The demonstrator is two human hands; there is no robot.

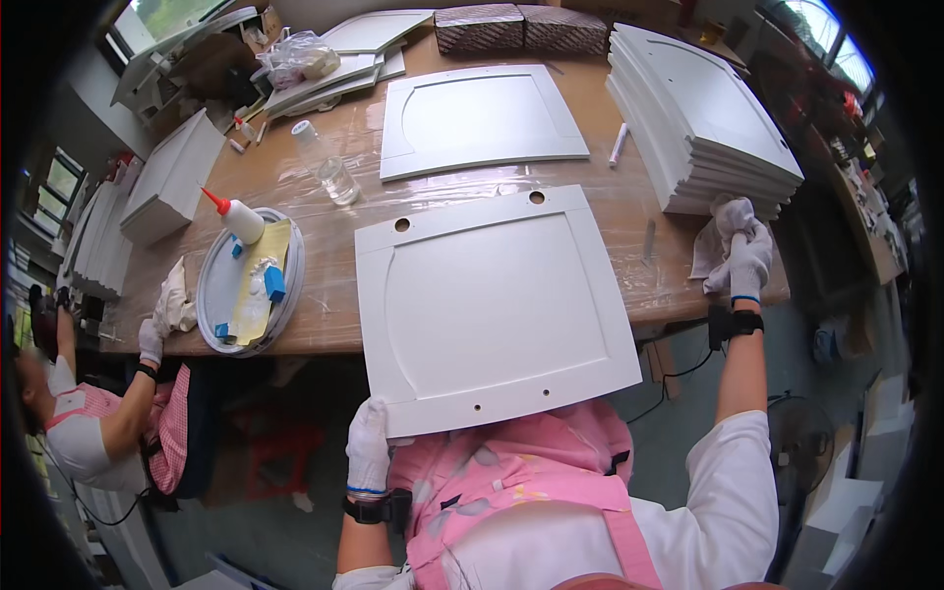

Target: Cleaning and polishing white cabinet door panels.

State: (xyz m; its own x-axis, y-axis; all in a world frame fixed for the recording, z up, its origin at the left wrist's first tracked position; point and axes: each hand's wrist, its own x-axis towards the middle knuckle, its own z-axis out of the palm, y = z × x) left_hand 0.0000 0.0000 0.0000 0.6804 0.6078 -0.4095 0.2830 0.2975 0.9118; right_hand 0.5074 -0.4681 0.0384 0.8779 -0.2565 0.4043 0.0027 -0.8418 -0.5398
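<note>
A white cabinet door panel [501,305] lies partly on the table and juts over its front edge toward me. It has two round holes near its far edge and two small ones along its near edge. My left hand [369,447], in a white glove, is closed on the panel's near left corner. Out to the right, my gloved right hand [750,261] grips a crumpled white cloth [716,241] at the table edge, just in front of a stack of white panels [698,118].
Another white panel [482,120] lies beyond mine. To the left are a round lid [213,285] with blue blocks, a red-tipped glue bottle [241,221] and a clear bottle [339,182]. A marker [619,145] lies right. A co-worker's gloved hand [150,342] is by a cloth [175,303].
</note>
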